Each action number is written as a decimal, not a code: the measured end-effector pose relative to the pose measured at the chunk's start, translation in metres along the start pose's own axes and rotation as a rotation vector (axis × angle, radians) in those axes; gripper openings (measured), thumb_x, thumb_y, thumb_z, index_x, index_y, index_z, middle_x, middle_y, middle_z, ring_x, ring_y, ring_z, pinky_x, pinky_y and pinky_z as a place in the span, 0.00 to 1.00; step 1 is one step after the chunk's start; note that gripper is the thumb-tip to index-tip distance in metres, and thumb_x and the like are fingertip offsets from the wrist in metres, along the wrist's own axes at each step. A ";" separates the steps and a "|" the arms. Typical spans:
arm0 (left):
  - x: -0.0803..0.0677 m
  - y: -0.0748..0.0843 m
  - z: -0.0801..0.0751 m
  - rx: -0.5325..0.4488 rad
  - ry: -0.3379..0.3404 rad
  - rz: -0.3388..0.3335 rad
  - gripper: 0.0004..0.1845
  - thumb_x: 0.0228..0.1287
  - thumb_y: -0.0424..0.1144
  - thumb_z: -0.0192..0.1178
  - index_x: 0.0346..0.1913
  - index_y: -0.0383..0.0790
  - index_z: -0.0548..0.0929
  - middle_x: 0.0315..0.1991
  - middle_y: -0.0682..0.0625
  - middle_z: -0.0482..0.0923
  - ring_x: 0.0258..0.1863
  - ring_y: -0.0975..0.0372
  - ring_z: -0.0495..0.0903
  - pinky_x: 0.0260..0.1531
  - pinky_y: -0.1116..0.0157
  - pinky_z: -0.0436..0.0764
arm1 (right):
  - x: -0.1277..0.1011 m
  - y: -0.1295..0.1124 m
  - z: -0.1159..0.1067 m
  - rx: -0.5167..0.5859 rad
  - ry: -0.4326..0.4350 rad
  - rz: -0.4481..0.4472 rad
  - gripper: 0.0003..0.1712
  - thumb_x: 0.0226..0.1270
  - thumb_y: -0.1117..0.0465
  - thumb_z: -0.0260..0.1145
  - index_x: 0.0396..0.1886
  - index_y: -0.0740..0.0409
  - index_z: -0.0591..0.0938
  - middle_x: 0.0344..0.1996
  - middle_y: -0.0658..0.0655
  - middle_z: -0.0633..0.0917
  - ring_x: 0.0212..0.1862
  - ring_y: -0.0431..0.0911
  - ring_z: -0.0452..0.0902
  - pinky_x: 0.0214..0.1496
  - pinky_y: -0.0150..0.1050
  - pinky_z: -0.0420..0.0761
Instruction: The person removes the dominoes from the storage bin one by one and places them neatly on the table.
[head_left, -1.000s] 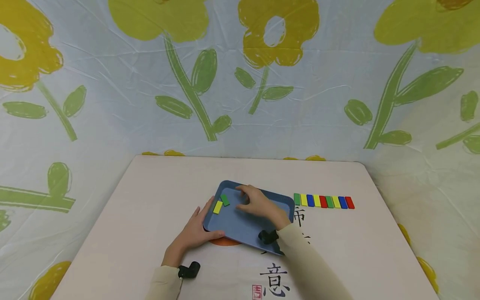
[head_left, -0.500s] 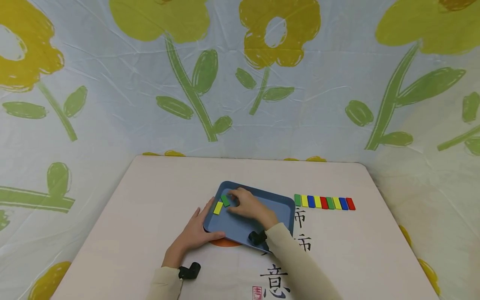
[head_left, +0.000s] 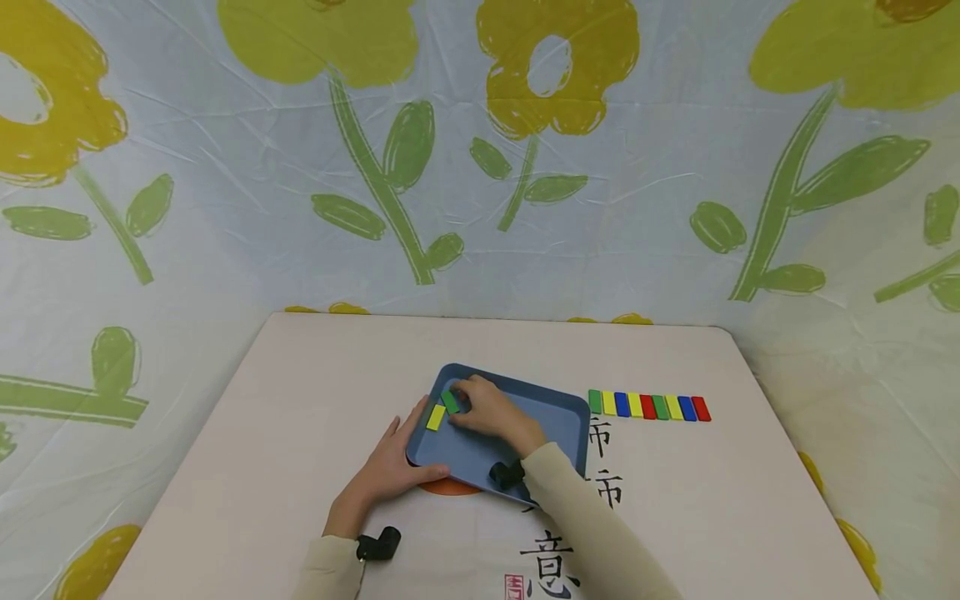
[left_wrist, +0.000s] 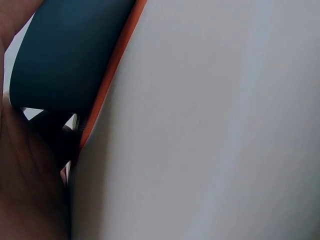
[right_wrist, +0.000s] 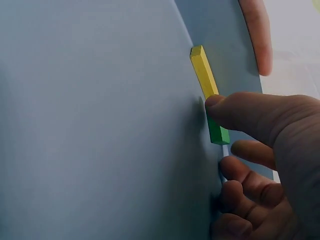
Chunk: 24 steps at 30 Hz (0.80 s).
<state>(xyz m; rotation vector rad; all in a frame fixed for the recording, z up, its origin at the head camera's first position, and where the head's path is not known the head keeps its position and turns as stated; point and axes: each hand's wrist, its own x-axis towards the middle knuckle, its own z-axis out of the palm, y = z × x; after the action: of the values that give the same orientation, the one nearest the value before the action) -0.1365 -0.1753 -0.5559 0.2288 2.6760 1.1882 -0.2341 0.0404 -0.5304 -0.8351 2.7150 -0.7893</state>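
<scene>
My left hand (head_left: 386, 465) steadies the blue tray (head_left: 551, 425) at its left front corner, fingers straight along the outer wall and thumb over the front rim. Inside the tray lie a green domino block (right_wrist: 219, 134) and a yellow domino block (right_wrist: 203, 70), almost end to end by the left wall. My right hand (head_left: 491, 410) reaches over the tray, thumb and index finger at opposite ends of the green block. In the right wrist view the thumb overlaps its end beside the yellow block, while the other fingers curl. The left wrist view shows mostly the tray's outer side.
Right of the tray, several coloured blocks form a neat row, from a green one (head_left: 595, 402) to a red one (head_left: 701, 408). Black characters (head_left: 551, 567) and an orange shape (head_left: 450, 487) are printed on the table surface. Flowered cloth hangs behind.
My right hand has moved left across the tray, and its thumb and index finger have come around the green block. The left hand and tray have stayed in place.
</scene>
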 end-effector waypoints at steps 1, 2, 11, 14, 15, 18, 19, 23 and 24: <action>0.000 0.000 0.000 0.001 0.000 0.001 0.60 0.53 0.66 0.73 0.82 0.72 0.44 0.83 0.51 0.53 0.82 0.36 0.42 0.71 0.29 0.57 | 0.000 0.000 0.000 -0.001 -0.002 0.002 0.33 0.66 0.51 0.75 0.66 0.60 0.79 0.48 0.56 0.82 0.43 0.44 0.75 0.48 0.41 0.81; 0.000 0.000 0.000 0.000 0.001 0.002 0.60 0.53 0.66 0.73 0.82 0.72 0.44 0.83 0.51 0.53 0.82 0.36 0.42 0.72 0.29 0.57 | 0.000 -0.001 0.000 0.000 -0.003 0.001 0.32 0.66 0.51 0.75 0.66 0.59 0.80 0.48 0.57 0.82 0.43 0.44 0.75 0.48 0.41 0.81; 0.001 -0.001 0.001 0.004 0.000 0.008 0.60 0.53 0.66 0.72 0.83 0.70 0.45 0.83 0.50 0.53 0.82 0.36 0.42 0.72 0.29 0.57 | 0.001 -0.001 0.000 0.013 -0.008 0.007 0.31 0.66 0.52 0.75 0.65 0.58 0.80 0.48 0.58 0.81 0.45 0.45 0.77 0.48 0.43 0.82; 0.000 0.000 0.001 0.000 0.006 0.004 0.60 0.53 0.66 0.73 0.83 0.71 0.45 0.83 0.50 0.54 0.82 0.35 0.42 0.71 0.28 0.57 | 0.001 -0.002 0.000 0.019 -0.009 0.014 0.30 0.66 0.52 0.75 0.65 0.58 0.81 0.48 0.57 0.81 0.45 0.45 0.76 0.48 0.42 0.81; 0.000 0.000 0.001 -0.002 0.008 0.002 0.60 0.53 0.66 0.73 0.83 0.71 0.45 0.83 0.49 0.55 0.82 0.35 0.42 0.70 0.28 0.58 | 0.001 -0.002 0.000 0.018 -0.008 0.015 0.30 0.66 0.51 0.75 0.64 0.58 0.81 0.48 0.57 0.81 0.45 0.45 0.76 0.48 0.42 0.81; 0.000 0.001 0.002 -0.001 0.010 -0.002 0.60 0.52 0.66 0.73 0.83 0.71 0.46 0.82 0.48 0.55 0.81 0.34 0.42 0.69 0.27 0.59 | 0.001 -0.001 0.000 0.016 -0.005 0.015 0.29 0.66 0.51 0.75 0.63 0.57 0.81 0.48 0.57 0.81 0.45 0.44 0.76 0.48 0.42 0.81; 0.000 0.000 0.002 -0.001 0.010 -0.004 0.60 0.52 0.66 0.73 0.83 0.71 0.46 0.82 0.48 0.55 0.81 0.34 0.42 0.69 0.27 0.59 | 0.001 -0.001 0.000 0.015 -0.004 0.014 0.29 0.66 0.51 0.75 0.63 0.57 0.82 0.48 0.56 0.81 0.45 0.45 0.76 0.48 0.42 0.81; 0.000 0.000 0.002 0.006 0.010 -0.007 0.60 0.52 0.67 0.72 0.82 0.72 0.45 0.82 0.49 0.55 0.82 0.35 0.42 0.70 0.27 0.58 | 0.001 0.000 0.000 0.023 0.001 0.022 0.28 0.66 0.50 0.75 0.62 0.57 0.82 0.48 0.56 0.82 0.46 0.45 0.77 0.49 0.42 0.81; 0.000 -0.001 0.002 0.007 0.012 -0.006 0.60 0.52 0.67 0.72 0.82 0.72 0.45 0.82 0.49 0.55 0.82 0.35 0.42 0.70 0.27 0.58 | 0.001 0.000 0.000 0.027 0.003 0.023 0.28 0.66 0.50 0.75 0.62 0.57 0.82 0.48 0.56 0.82 0.46 0.45 0.77 0.49 0.42 0.81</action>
<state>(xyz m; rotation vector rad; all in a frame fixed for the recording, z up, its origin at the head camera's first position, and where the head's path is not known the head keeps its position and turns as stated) -0.1362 -0.1741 -0.5576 0.2152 2.6891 1.1822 -0.2353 0.0399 -0.5304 -0.7959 2.7056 -0.8213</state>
